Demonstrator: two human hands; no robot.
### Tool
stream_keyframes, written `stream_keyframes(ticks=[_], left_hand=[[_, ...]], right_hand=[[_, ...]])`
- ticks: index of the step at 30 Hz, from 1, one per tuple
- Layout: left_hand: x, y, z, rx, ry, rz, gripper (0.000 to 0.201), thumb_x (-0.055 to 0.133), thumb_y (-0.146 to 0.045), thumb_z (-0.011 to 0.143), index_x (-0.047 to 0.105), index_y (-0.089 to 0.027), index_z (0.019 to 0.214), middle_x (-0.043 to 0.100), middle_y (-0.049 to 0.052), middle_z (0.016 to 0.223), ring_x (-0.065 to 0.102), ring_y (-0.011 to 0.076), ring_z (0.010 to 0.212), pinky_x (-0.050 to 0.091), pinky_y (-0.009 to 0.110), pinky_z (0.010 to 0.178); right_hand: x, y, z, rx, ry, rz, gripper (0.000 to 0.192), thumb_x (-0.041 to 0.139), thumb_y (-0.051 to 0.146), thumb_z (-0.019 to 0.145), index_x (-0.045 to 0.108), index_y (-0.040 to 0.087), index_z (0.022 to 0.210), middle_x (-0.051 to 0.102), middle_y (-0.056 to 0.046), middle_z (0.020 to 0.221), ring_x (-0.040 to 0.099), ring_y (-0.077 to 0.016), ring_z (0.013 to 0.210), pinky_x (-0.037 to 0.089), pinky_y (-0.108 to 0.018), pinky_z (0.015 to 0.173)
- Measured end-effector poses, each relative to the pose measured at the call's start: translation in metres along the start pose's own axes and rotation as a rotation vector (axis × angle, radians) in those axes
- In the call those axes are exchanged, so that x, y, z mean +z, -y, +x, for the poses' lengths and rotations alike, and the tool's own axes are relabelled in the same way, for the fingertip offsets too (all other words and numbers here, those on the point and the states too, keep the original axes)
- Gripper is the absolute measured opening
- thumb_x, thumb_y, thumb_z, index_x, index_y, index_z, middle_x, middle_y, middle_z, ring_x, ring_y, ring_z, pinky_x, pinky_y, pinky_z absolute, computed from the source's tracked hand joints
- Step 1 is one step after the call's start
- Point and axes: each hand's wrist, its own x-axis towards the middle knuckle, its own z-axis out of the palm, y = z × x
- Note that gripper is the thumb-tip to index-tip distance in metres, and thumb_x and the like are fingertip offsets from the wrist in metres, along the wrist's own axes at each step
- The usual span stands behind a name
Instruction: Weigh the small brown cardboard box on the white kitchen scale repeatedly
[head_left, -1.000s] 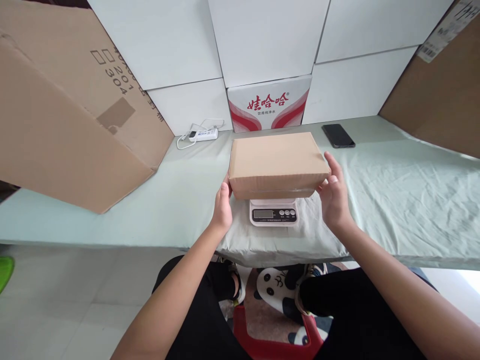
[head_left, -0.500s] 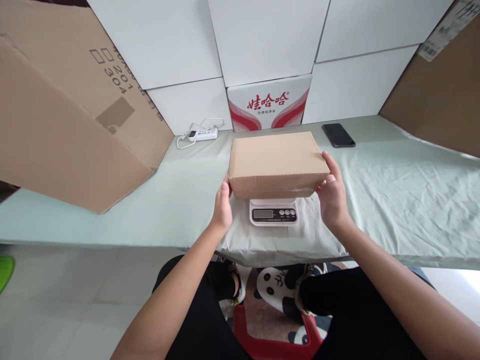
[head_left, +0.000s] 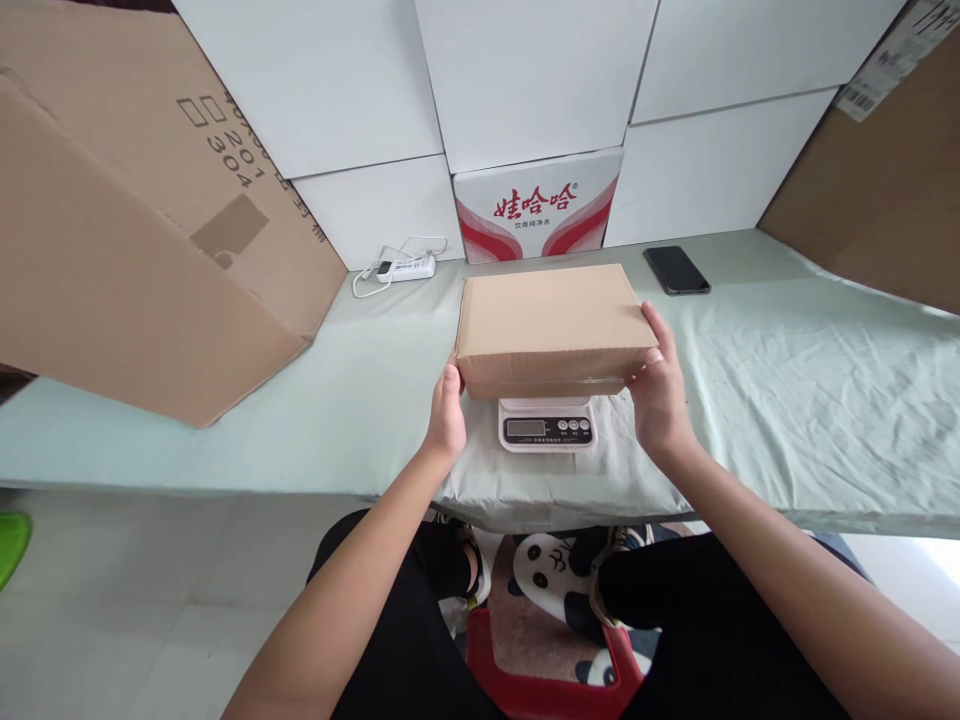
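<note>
Right hand [head_left: 660, 400] has closed in; both hands, left hand [head_left: 447, 412] too, clasp the flat cardboard box [head_left: 551, 318].

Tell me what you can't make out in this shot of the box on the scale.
Head view only:
- Scale: its platform is hidden under the cardboard box; the display digits are too small to read.
- Left hand: fingers are behind the box's left end.
- Right hand: its palm is turned away from the camera.
- Box contents: closed lid hides them.
- Large carton: cut off by the left edge.
</note>
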Motion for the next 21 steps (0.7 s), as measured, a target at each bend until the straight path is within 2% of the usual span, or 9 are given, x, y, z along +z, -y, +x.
stream_keyframes(ticks=[3,5,9,11,13,18,21], left_hand=[[0.002,0.002,0.006,0.003,-0.012,-0.014,0.083,0.040,-0.090,0.100,0.071,-0.029,0.149,0.065,0.009,0.166,0.044,0.0349,0.169,0.036,0.049,0.140],[0.004,0.003,0.020,0.023,-0.035,-0.032,0.085,0.041,-0.091,0.099,0.070,-0.029,0.150,0.063,0.008,0.169,0.042,0.0341,0.170,0.035,0.048,0.141],[0.009,0.013,0.070,0.118,-0.036,-0.076,0.086,0.045,-0.093,0.097,0.069,-0.030,0.151,0.061,0.007,0.170,0.040,0.0326,0.172,0.038,0.046,0.139],[0.010,0.025,0.097,0.153,-0.035,-0.093,0.085,0.046,-0.092,0.097,0.069,-0.030,0.149,0.062,0.007,0.170,0.040,0.0322,0.172,0.037,0.045,0.140],[0.009,0.041,0.117,0.130,-0.035,-0.105,0.082,0.044,-0.090,0.099,0.069,-0.028,0.147,0.063,0.007,0.168,0.040,0.0318,0.172,0.037,0.045,0.140],[0.009,0.080,0.131,-0.056,-0.043,-0.122,0.078,0.038,-0.083,0.105,0.069,-0.021,0.141,0.068,0.012,0.163,0.042,0.0311,0.171,0.040,0.045,0.138],[0.011,0.089,0.131,-0.092,-0.038,-0.133,0.079,0.039,-0.082,0.104,0.070,-0.020,0.141,0.064,0.013,0.168,0.047,0.0316,0.168,0.043,0.046,0.137]], right_hand=[[0.007,0.004,0.007,-0.002,-0.040,0.012,0.064,0.043,0.076,0.106,0.041,0.058,0.167,0.043,0.010,0.181,0.033,-0.0381,0.175,0.042,-0.077,0.135],[0.011,0.003,0.022,-0.024,-0.052,0.040,0.069,0.044,0.079,0.103,0.040,0.056,0.168,0.042,0.009,0.181,0.031,-0.0388,0.175,0.038,-0.076,0.137],[0.022,-0.012,0.073,-0.095,-0.057,0.058,0.081,0.043,0.086,0.100,0.031,0.052,0.172,0.043,0.003,0.180,0.037,-0.0409,0.172,0.039,-0.073,0.137],[0.029,-0.028,0.099,-0.112,-0.066,0.062,0.082,0.041,0.086,0.099,0.028,0.054,0.173,0.045,0.002,0.178,0.040,-0.0410,0.169,0.038,-0.073,0.136],[0.037,-0.047,0.117,-0.111,-0.076,0.073,0.083,0.041,0.087,0.098,0.030,0.052,0.172,0.046,0.001,0.176,0.040,-0.0407,0.168,0.036,-0.073,0.137],[0.050,-0.091,0.122,0.089,-0.112,0.132,0.082,0.052,0.082,0.093,0.043,0.043,0.165,0.055,-0.003,0.168,0.047,-0.0370,0.162,0.030,-0.069,0.141],[0.045,-0.105,0.119,0.103,-0.060,0.118,0.086,0.050,0.084,0.093,0.038,0.042,0.167,0.053,-0.003,0.170,0.049,-0.0334,0.161,0.035,-0.066,0.140]])
